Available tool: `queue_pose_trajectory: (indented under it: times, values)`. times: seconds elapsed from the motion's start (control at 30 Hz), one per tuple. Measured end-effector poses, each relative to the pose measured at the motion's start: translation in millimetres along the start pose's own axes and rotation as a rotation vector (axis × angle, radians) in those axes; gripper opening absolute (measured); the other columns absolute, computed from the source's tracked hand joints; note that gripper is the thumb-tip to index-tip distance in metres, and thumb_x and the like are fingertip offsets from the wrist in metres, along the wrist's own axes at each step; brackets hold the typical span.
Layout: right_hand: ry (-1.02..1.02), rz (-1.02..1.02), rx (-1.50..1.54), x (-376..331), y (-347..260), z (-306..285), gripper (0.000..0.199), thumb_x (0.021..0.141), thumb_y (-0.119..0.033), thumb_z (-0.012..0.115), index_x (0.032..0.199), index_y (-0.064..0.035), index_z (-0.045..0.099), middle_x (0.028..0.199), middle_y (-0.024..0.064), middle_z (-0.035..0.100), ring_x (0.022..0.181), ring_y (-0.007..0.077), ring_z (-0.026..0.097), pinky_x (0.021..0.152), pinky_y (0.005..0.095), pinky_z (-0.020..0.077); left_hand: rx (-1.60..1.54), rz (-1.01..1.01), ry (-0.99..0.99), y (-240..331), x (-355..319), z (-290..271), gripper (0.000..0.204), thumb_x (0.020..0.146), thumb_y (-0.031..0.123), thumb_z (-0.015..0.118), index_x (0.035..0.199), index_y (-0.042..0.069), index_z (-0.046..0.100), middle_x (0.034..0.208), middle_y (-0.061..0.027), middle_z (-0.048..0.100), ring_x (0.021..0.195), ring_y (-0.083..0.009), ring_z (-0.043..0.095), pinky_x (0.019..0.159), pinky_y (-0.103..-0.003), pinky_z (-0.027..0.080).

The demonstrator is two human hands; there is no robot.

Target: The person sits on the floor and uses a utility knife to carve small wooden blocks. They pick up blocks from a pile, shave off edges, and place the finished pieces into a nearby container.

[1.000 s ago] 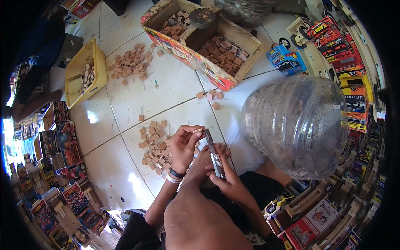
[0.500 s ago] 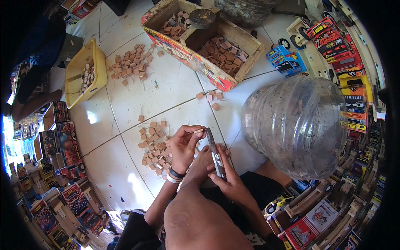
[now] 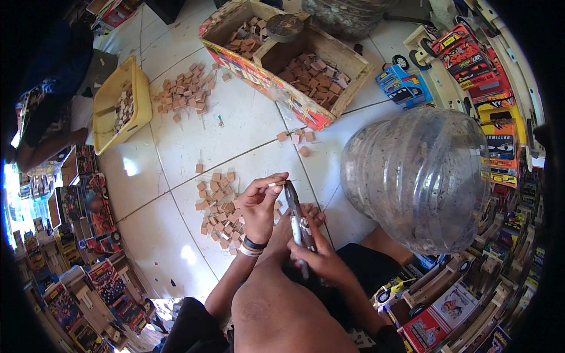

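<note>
Between thumb and fingers, my left hand [image 3: 257, 206] pinches a small wooden square [image 3: 276, 184], seen nearly edge-on. My right hand [image 3: 321, 254] is wrapped round the handles of a pair of pliers [image 3: 292, 203]. The plier jaws point away from me and meet the wooden square's right edge; whether they grip it or only touch it I cannot tell. A thin wire or pin seems to stick out near the jaw tips. Beneath and left of my left hand lies a loose pile of brown wooden squares [image 3: 219, 203] on the tiled floor.
Further off are another pile of squares [image 3: 187, 88], a yellow basin [image 3: 148, 106] and a two-part wooden box [image 3: 259, 76] of squares. A large clear plastic container [image 3: 412, 176] stands right. Toy trucks [image 3: 406, 85] line both sides. My bent leg [image 3: 265, 294] lies between my arms.
The plier tips have shifted slightly left and down to the wooden square, and the handles have swung left. The square has turned a little in my left fingers.
</note>
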State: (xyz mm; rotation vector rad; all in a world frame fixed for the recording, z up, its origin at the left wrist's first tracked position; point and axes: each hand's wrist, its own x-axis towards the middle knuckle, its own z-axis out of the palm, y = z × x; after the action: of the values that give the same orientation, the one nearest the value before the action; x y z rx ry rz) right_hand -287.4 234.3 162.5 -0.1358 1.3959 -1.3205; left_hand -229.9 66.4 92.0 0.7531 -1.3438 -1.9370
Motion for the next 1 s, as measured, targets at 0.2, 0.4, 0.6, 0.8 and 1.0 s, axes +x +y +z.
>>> queue_pose_trajectory:
  times: [0.2, 0.4, 0.6, 0.8, 1.0]
  values:
    - [0.326, -0.442, -0.820, 18.7, 15.3, 9.6, 0.086, 0.089, 0.009, 0.054, 0.169, -0.0105, 0.029, 0.136, 0.0362, 0.055, 0.129, 0.0538, 0.055, 0.109, 0.0570, 0.0442, 0.315, 0.050, 0.018, 7.3, 7.3, 9.5, 0.015, 0.102, -0.005, 0.069, 0.116, -0.006, 0.075, 0.114, -0.0132, 0.080, 0.103, -0.0151, 0.073, 0.095, -0.030, 0.058]
    - [0.243, -0.495, -0.655, 19.1, 20.0, 1.5, 0.075, 0.098, 0.004, 0.056, 0.168, -0.0038, 0.029, 0.150, 0.0307, 0.051, 0.135, 0.0457, 0.054, 0.116, 0.0498, 0.0413, 0.204, -0.129, 0.020, 16.4, 18.8, 4.4, 0.017, 0.103, 0.001, 0.070, 0.118, -0.006, 0.074, 0.112, -0.0139, 0.079, 0.106, -0.0203, 0.075, 0.098, -0.033, 0.059]
    - [0.199, -0.408, -0.466, 8.8, 23.6, -21.4, 0.071, 0.102, 0.003, 0.057, 0.168, -0.0011, 0.030, 0.139, 0.0162, 0.059, 0.120, 0.0225, 0.060, 0.108, 0.0368, 0.0484, 0.126, -0.384, 0.027, 45.6, 28.7, -10.1, 0.028, 0.105, 0.015, 0.072, 0.120, -0.009, 0.072, 0.104, -0.0161, 0.079, 0.100, -0.0239, 0.078, 0.094, -0.035, 0.062]
    - [0.057, -0.357, -0.434, -0.3, 18.1, -30.6, 0.074, 0.101, 0.006, 0.057, 0.169, -0.0021, 0.028, 0.136, 0.0148, 0.059, 0.116, 0.0203, 0.061, 0.107, 0.0350, 0.0487, 0.175, -0.439, -0.064, 54.6, 25.5, -6.1, 0.028, 0.106, 0.017, 0.071, 0.118, -0.008, 0.072, 0.103, -0.0160, 0.079, 0.097, -0.0233, 0.078, 0.091, -0.035, 0.062]
    - [0.041, -0.328, -0.438, 1.8, 16.3, -21.9, 0.073, 0.101, 0.001, 0.058, 0.167, -0.0005, 0.029, 0.164, 0.0255, 0.044, 0.148, 0.0398, 0.048, 0.122, 0.0458, 0.0363, 0.167, -0.445, -0.075, 55.3, 21.2, -0.2, 0.025, 0.106, 0.016, 0.071, 0.115, -0.008, 0.072, 0.102, -0.0145, 0.079, 0.094, -0.0211, 0.078, 0.089, -0.033, 0.061]
